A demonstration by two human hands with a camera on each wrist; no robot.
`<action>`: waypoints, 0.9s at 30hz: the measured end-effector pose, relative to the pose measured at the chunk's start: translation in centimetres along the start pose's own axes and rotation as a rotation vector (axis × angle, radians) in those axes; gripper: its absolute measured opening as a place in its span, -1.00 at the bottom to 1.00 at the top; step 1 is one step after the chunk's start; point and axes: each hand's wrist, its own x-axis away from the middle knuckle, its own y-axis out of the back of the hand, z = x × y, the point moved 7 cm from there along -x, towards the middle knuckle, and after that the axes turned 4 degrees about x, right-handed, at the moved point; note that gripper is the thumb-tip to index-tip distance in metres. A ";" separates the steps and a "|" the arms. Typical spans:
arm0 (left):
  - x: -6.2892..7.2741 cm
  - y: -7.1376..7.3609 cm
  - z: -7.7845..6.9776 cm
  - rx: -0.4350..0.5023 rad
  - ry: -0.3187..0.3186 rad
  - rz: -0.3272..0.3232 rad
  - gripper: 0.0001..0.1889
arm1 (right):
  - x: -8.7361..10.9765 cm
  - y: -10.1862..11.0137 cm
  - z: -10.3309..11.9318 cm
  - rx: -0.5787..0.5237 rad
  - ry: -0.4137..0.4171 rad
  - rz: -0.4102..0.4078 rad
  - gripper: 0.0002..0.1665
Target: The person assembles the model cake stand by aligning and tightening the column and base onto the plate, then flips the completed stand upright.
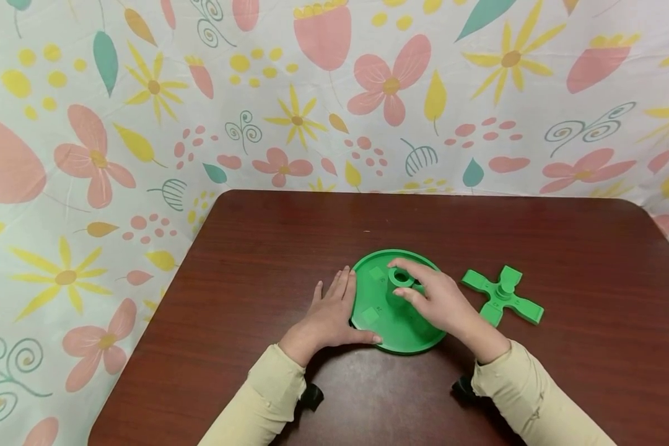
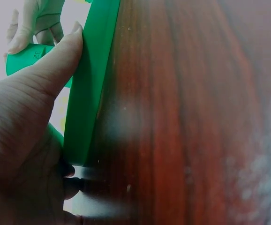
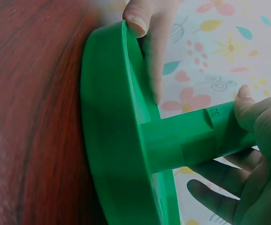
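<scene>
A round green tray with a low raised rim lies flat on the table. From its middle rises a hollow green post, upright, with the number 32 on its side. My right hand pinches the top of this post between thumb and fingers. At the tray's left edge rests my left hand, fingers straight along the outside and thumb laid on the near rim. Pale square marks and small numbers show on the tray's floor. The post and right hand hide part of its right side.
To the right of the tray lies a green cross-shaped piece with four flared arms and a round stub at its centre. The dark wooden table ends at a flowered cloth behind and on the left.
</scene>
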 end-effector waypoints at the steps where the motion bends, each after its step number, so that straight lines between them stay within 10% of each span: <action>1: -0.1 0.0 -0.2 -0.001 -0.002 0.003 0.38 | 0.1 0.1 -0.1 -0.015 -0.004 0.007 -0.38; 8: -0.1 -0.1 -0.7 -0.015 -0.001 0.021 0.37 | 2.2 1.6 -0.5 -0.016 -0.004 0.022 -0.18; 18: 0.5 0.2 -0.6 -0.002 -0.013 -0.004 0.38 | 8.7 10.0 -4.8 0.295 -0.126 -0.314 -0.41; 27: 0.4 0.1 -1.0 -0.005 -0.032 -0.008 0.39 | 13.4 10.8 -11.1 0.426 -0.384 -0.050 -0.34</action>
